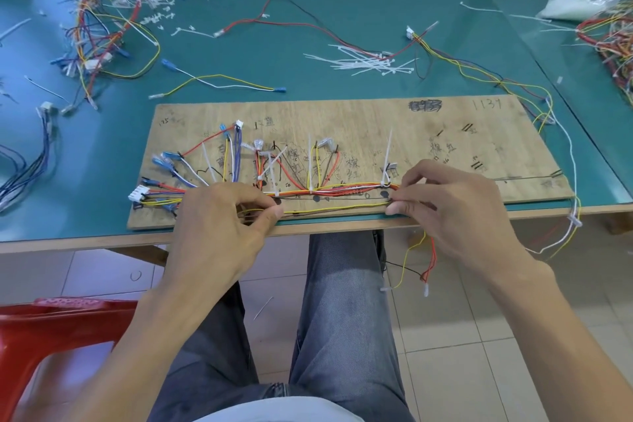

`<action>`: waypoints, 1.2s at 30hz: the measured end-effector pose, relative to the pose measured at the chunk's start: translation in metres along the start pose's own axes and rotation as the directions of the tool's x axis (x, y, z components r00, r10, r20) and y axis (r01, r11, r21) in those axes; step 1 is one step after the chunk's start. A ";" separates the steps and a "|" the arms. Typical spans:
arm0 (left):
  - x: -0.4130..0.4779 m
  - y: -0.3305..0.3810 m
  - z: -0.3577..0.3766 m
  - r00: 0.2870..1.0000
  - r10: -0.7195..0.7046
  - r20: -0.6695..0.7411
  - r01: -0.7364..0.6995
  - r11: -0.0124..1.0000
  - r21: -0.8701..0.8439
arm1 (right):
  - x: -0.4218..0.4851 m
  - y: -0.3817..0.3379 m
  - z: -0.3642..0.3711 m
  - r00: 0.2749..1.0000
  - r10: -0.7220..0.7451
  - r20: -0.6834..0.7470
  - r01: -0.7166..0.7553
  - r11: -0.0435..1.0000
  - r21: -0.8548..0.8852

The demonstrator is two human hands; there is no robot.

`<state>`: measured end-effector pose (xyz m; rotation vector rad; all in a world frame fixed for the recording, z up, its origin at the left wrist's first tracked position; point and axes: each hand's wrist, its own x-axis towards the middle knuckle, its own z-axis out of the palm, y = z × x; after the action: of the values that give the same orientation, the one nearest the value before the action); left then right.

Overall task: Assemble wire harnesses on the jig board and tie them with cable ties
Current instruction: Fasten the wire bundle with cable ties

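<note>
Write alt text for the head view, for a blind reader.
A person's left hand and right hand pinch a yellow wire, stretched between them along the near edge of a wooden board. Behind it, coloured wires run across the board, bound with white cable ties; spare ties lie on the green table.

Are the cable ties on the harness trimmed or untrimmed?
Untrimmed: long white tails of the cable ties stick up from the wire bundle on the jig board.
</note>
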<state>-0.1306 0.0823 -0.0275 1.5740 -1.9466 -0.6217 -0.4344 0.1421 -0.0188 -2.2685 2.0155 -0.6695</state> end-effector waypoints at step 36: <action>0.007 0.011 0.000 0.990 -0.099 0.098 0.084 0.985 0.149 | 0.241 0.069 0.065 0.859 0.512 -0.003 -0.508 0.853 0.118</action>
<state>-0.1396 0.0772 -0.0194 1.7600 -2.0456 -0.6238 -0.4613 -0.1148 -0.0284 -1.5522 2.3762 -0.7431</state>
